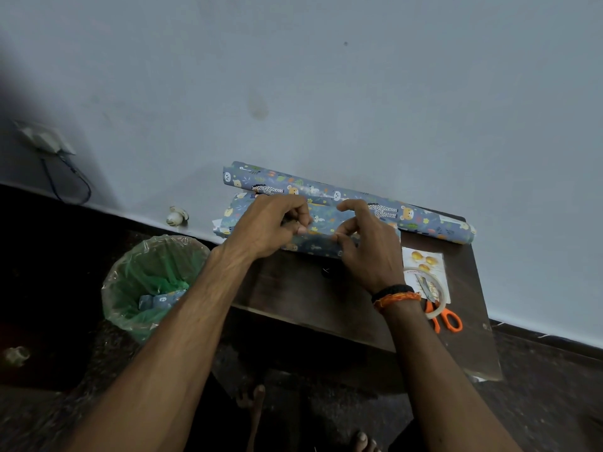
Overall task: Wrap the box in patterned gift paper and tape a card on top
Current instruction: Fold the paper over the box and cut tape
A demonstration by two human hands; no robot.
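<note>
A box covered in blue animal-print gift paper [321, 223] lies on the dark wooden table [293, 298] by the wall. My left hand [270, 226] pinches the paper on the box's left part with curled fingers. My right hand [362, 246] pinches the paper's fold at the box's middle between thumb and forefinger. Behind the box, against the wall, lies a roll of the same gift paper [352, 199]. A white card with golden ornaments [422, 259] sits at the right, with a ring of clear tape [437, 288] on it.
Orange-handled scissors [443, 316] lie across the card near the table's right side. A green-lined waste bin [146, 285] holding paper scraps stands on the floor left of the table. A wall socket with a cable [49, 141] is at the far left. My bare feet [362, 442] show below the table.
</note>
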